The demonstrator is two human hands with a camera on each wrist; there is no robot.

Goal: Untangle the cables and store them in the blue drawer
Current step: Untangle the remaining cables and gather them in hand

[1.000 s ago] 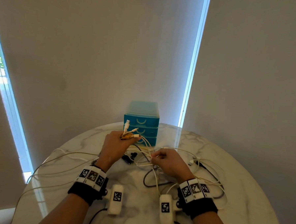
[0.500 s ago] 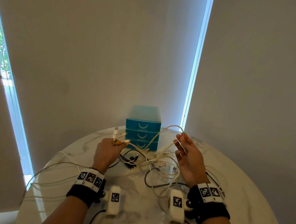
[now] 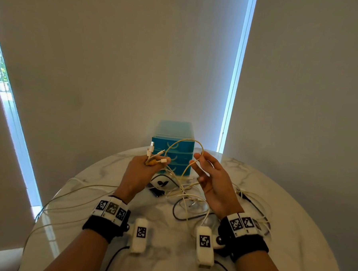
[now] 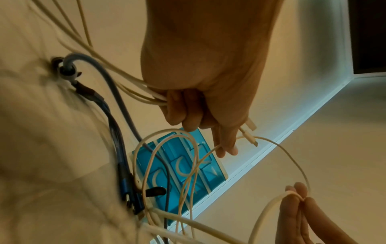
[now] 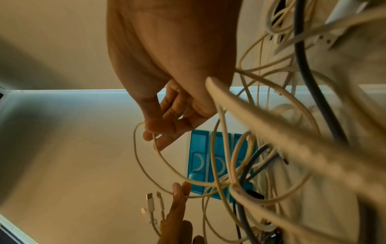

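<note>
1. Left hand (image 3: 140,170) gripped a bunch of white cable ends (image 3: 154,154).
2. Right hand (image 3: 212,179) pinched a white cable loop (image 3: 186,143).
3. Tangled cables (image 3: 183,194) lay on the table (image 3: 293,224), before the blue drawer unit (image 3: 173,153), drawers closed.

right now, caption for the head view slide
Left hand grips cable ends while right hand lifts a white loop.

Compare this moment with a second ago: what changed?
The right hand rose from the tangle on the table, lifting a white cable loop between its fingertips. The left hand still grips the bunch of plug ends; the blue drawer unit remains shut.
</note>
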